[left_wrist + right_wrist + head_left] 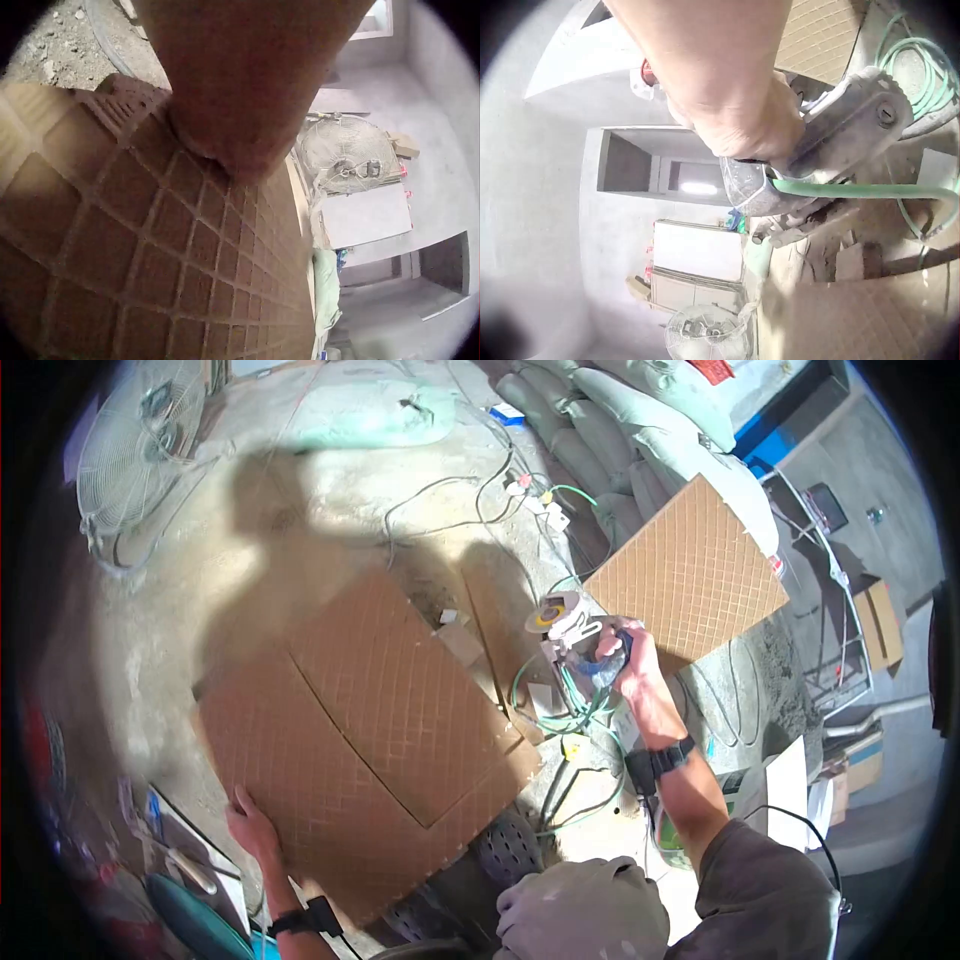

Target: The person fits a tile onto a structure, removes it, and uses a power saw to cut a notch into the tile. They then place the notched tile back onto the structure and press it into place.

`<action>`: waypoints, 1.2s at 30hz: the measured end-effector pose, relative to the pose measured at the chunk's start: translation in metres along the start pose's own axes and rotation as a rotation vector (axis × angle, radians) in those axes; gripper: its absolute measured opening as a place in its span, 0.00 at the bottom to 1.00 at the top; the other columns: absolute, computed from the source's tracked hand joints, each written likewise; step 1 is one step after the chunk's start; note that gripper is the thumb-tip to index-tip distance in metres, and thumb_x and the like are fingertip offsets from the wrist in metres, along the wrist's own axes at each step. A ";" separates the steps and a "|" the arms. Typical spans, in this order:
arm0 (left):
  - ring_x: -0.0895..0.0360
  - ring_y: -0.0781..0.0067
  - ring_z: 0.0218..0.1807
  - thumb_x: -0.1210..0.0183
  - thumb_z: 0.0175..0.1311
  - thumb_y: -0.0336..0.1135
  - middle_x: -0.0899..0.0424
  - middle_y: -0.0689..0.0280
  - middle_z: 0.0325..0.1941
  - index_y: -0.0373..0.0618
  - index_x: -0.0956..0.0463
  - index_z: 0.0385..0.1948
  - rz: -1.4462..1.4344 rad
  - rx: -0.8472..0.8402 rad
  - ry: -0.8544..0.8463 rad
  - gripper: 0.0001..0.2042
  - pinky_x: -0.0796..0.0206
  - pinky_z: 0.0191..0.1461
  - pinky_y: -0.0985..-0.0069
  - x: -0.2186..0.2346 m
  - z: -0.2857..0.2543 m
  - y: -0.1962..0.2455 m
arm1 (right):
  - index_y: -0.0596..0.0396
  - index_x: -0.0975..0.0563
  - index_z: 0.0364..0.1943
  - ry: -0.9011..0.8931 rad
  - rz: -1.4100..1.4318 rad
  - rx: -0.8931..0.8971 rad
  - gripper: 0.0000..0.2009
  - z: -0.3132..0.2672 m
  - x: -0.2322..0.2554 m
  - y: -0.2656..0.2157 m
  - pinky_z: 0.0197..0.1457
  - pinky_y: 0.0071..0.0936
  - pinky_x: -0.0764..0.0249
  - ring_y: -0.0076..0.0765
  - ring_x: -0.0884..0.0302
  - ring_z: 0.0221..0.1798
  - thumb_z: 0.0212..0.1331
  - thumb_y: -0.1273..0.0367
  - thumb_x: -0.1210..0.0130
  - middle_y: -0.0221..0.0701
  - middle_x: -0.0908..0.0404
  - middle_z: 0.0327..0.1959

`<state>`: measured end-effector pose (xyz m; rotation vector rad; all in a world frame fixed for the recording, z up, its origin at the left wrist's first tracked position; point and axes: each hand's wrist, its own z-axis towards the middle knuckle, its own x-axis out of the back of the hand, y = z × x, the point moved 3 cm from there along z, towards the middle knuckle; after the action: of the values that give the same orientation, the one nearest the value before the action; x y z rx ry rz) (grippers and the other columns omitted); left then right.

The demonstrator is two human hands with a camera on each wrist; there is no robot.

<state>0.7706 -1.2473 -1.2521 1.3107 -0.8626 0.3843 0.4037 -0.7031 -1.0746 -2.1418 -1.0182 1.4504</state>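
Observation:
A large brown tile with a grid-patterned back lies tilted before the person, a dark straight line running across it to a corner. The left hand rests at its left edge; in the left wrist view that hand touches the gridded surface, its fingers mostly hidden. The right hand grips a dusty power tool with a disc, off the tile's right side. In the right wrist view the right hand is curled round the tool body, a green cord running from it.
Another gridded tile lies at the right, near stacked sacks. Cables and a coiled green cord cover the floor beside the tool. A fan stands back left. Tile offcuts lie behind the big tile.

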 end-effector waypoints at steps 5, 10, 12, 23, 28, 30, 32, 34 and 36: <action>0.22 0.50 0.35 0.48 0.74 0.54 0.18 0.47 0.33 0.27 0.23 0.36 -0.042 -0.031 -0.012 0.28 0.32 0.44 0.59 -0.005 0.008 -0.015 | 0.52 0.35 0.24 0.065 0.048 -0.188 0.13 0.057 0.035 -0.012 0.22 0.28 0.32 0.26 0.37 0.17 0.69 0.67 0.58 0.28 0.35 0.17; 0.22 0.54 0.32 0.47 0.73 0.54 0.18 0.49 0.31 0.28 0.23 0.35 -0.035 -0.015 0.023 0.28 0.31 0.40 0.60 -0.010 0.015 -0.033 | 0.56 0.32 0.23 0.240 0.177 -0.287 0.15 0.094 0.095 -0.023 0.24 0.30 0.28 0.33 0.31 0.18 0.69 0.66 0.54 0.31 0.30 0.18; 0.22 0.53 0.32 0.47 0.73 0.54 0.17 0.48 0.31 0.28 0.23 0.35 0.004 -0.037 0.048 0.27 0.31 0.40 0.59 -0.002 0.005 -0.013 | 0.59 0.26 0.31 0.287 -0.147 -0.123 0.10 0.107 0.138 -0.044 0.29 0.31 0.23 0.35 0.24 0.25 0.66 0.67 0.50 0.35 0.24 0.24; 0.26 0.60 0.30 0.46 0.74 0.50 0.20 0.52 0.28 0.27 0.25 0.30 -0.040 0.009 -0.010 0.25 0.34 0.37 0.60 0.001 0.003 0.008 | 0.59 0.21 0.34 0.232 -1.793 0.768 0.04 -0.006 0.067 0.025 0.43 0.36 0.25 0.48 0.19 0.37 0.62 0.73 0.44 0.42 0.19 0.35; 0.29 0.63 0.29 0.47 0.74 0.50 0.24 0.55 0.25 0.29 0.27 0.28 -0.021 0.058 -0.033 0.26 0.35 0.37 0.61 -0.001 0.007 0.003 | 0.64 0.21 0.39 -0.035 -1.553 -0.354 0.14 -0.071 0.099 0.149 0.39 0.35 0.25 0.34 0.19 0.32 0.66 0.63 0.45 0.38 0.18 0.30; 0.30 0.64 0.30 0.47 0.74 0.51 0.24 0.56 0.25 0.29 0.27 0.28 -0.017 0.072 -0.068 0.26 0.35 0.37 0.62 0.001 0.011 0.012 | 0.67 0.22 0.40 0.046 -1.318 -0.323 0.15 -0.074 0.144 0.171 0.37 0.33 0.23 0.32 0.20 0.29 0.67 0.63 0.46 0.36 0.18 0.30; 0.31 0.66 0.30 0.46 0.74 0.52 0.24 0.58 0.26 0.29 0.27 0.28 -0.023 0.106 -0.102 0.27 0.35 0.38 0.64 0.004 0.009 0.018 | 0.65 0.23 0.40 0.153 -1.041 -0.413 0.12 -0.082 0.121 0.167 0.34 0.26 0.22 0.27 0.21 0.30 0.69 0.66 0.48 0.32 0.20 0.29; 0.29 0.62 0.32 0.49 0.74 0.55 0.21 0.54 0.28 0.26 0.23 0.34 -0.045 0.099 -0.094 0.30 0.33 0.41 0.63 0.019 0.013 0.028 | 0.64 0.24 0.39 0.119 -1.076 -0.443 0.11 -0.090 0.099 0.151 0.34 0.27 0.22 0.26 0.22 0.30 0.69 0.67 0.48 0.31 0.22 0.28; 0.28 0.63 0.33 0.49 0.74 0.55 0.20 0.54 0.29 0.26 0.23 0.34 0.067 0.129 -0.067 0.30 0.33 0.43 0.62 0.041 0.022 0.036 | 0.64 0.24 0.37 0.097 -1.078 -0.430 0.11 -0.099 0.069 0.130 0.35 0.26 0.23 0.25 0.24 0.30 0.69 0.67 0.48 0.29 0.23 0.28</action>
<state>0.7649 -1.2676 -1.1972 1.4234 -0.9523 0.4569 0.5557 -0.7307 -1.1626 -1.3699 -2.1052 0.6166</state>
